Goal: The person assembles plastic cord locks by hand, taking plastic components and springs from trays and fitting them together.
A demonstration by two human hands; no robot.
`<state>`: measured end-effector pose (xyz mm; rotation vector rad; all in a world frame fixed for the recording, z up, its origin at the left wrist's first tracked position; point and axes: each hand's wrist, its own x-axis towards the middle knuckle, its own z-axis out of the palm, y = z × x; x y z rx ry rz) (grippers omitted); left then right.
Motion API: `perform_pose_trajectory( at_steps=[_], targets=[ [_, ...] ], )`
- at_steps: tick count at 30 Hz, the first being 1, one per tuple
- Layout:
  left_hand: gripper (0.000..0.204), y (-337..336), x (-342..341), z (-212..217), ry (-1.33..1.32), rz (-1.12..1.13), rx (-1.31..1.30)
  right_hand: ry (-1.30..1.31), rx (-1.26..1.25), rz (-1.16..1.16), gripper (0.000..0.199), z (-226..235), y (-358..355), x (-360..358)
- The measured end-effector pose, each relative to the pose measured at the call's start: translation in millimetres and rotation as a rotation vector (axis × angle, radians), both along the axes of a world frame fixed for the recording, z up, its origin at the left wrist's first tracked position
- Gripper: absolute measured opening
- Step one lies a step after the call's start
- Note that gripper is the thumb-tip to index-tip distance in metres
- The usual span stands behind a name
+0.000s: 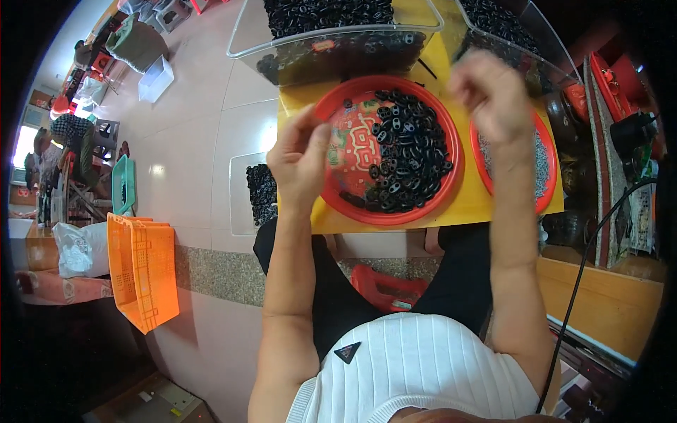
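A round red tray (338, 204) with a printed bottom holds many small black oval parts with holes (409, 144), heaped toward its right side. At the tray's left rim is my left hand (300, 162), its fingers curled toward the thumb; whatever they hold is hidden. My right hand (497, 99) is raised between the tray and a smaller red tray (553, 166), fingers bent into a pinch and slightly blurred. Anything in that pinch is too small to make out. Small silvery metal pieces (541, 162) lie in the smaller tray, partly behind my right wrist.
Clear bins of black parts (338, 46) (518, 42) stand at the yellow table's (451, 218) far edge. Another clear bin (243, 204) sits low at left. An orange crate (144, 271) is on the floor. A black cable (582, 275) runs down the right. Another person (74, 137) sits far left.
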<state>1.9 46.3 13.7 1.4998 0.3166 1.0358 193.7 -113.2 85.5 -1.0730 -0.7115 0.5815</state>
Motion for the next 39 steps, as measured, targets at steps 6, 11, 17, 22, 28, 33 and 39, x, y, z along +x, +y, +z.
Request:
perform_pose_trajectory(
  at_steps=[6, 11, 17, 22, 28, 33, 39],
  targets=[
    [0.019, 27, -5, -10, 0.202, 0.280, 0.433, 0.032, -0.097, -0.135, 0.015, 18, 3, 36],
    [0.013, 23, -2, -13, 0.390, 0.242, 0.796, -0.541, -0.505, -0.012, 0.011, -30, 23, -42],
    [0.019, 16, 11, -3, 0.548, 0.184, 1.033, -1.051, -0.513, -0.064, 0.012, -44, 30, -56],
    [0.007, 21, 18, -7, 0.786, 0.060, 1.092, -1.232, -0.547, 0.010, 0.010, -53, 26, -61],
    [0.006, 18, 22, -14, 0.807, 0.128, 1.172, -1.268, -0.520, 0.057, 0.010, -58, 28, -66],
    [0.007, 18, 20, -15, 0.775, 0.131, 1.115, -1.328, -0.595, 0.099, 0.011, -56, 27, -68],
    [0.028, 19, 13, -3, 0.626, 0.176, 1.021, -1.355, -0.558, -0.091, 0.010, -43, 23, -40]
  ],
)
